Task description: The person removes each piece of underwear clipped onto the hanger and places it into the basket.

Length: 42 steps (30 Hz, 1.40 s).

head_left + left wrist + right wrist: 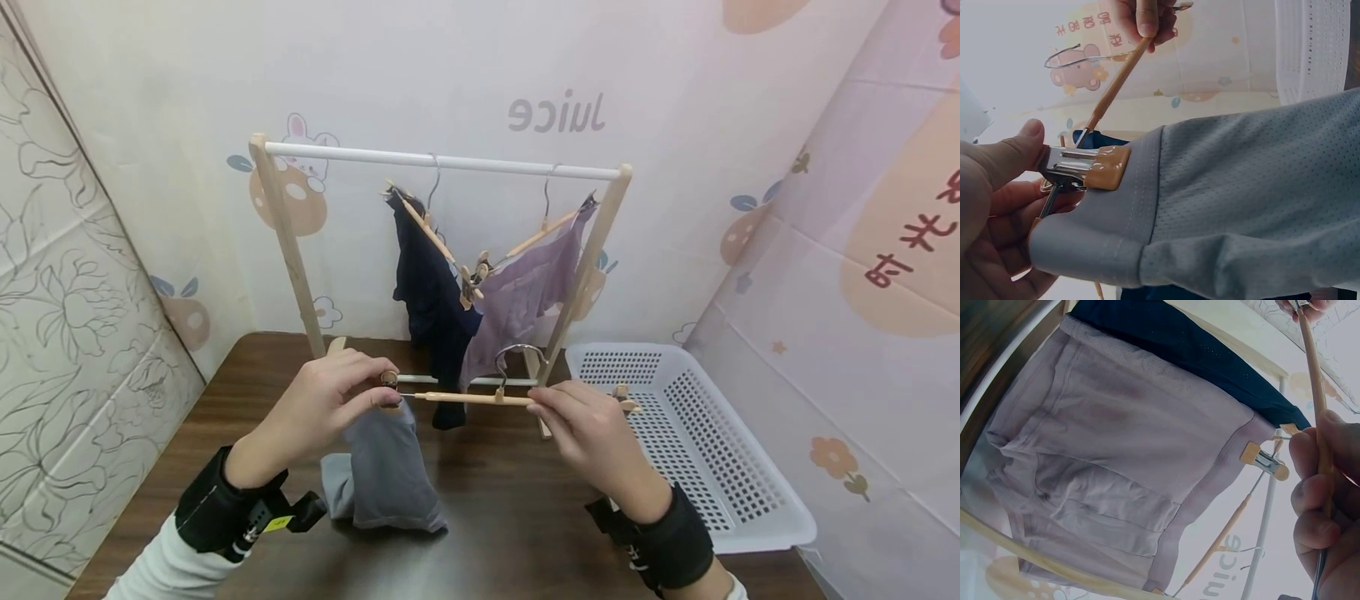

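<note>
White sleeve (168, 567) foremost; left hand (322, 406), nearer the grey mesh garment (392, 479) below, pinches the end clip (389, 379); right hand (592, 421) grips the clip hanger (461, 398), stretched crosswise between them.

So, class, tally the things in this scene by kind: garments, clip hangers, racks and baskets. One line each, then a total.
Garments: 3 (grey boxer briefs, lilac boxer briefs, navy garment)
Clip hangers: 3 (held hanger, navy garment's hanger, lilac pair's hanger)
Wooden-framed clothes rack: 1
White plastic basket: 1
Total: 8
</note>
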Tool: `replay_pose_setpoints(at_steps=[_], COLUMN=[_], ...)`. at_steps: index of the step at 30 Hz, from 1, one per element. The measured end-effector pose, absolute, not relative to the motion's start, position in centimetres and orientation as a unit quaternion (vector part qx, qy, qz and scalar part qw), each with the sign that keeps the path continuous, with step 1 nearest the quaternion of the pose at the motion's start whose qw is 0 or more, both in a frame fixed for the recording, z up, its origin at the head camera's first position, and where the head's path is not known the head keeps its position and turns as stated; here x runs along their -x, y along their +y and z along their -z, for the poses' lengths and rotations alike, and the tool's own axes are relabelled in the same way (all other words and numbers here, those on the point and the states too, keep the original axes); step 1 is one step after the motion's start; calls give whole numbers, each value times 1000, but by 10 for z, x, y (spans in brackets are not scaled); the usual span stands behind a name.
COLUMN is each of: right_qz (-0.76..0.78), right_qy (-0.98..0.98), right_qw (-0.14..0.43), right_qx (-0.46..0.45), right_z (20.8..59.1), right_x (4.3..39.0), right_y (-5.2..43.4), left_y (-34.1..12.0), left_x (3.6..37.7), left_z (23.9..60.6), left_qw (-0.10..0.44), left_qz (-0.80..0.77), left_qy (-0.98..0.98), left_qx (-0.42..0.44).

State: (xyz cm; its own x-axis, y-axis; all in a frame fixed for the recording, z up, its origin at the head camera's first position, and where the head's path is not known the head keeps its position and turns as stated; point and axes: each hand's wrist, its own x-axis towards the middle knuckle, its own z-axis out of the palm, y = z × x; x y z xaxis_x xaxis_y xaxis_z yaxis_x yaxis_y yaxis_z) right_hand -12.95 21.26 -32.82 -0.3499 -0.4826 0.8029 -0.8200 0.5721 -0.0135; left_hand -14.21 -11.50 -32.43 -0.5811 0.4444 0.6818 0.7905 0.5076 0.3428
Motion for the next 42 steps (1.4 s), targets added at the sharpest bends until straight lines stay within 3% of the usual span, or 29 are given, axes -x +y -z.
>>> replay_pose_setpoints(at_steps=[8, 16, 42], right_qz=[-224, -238, -233], right_qy=[-813, -792, -802], right_qw=[372, 385, 386], right_qx=[-388, -409, -392], right_z=[329, 330, 333], right_x=[128, 129, 129], right_y=[211, 205, 209], left_y=[-116, -116, -115], left_x=[146, 144, 141], left_z=[326, 325, 330], left_qw=[309, 376, 355], left_qz=[303, 291, 315], left_qy=[-809, -784, -794], left_qx=[398, 399, 381])
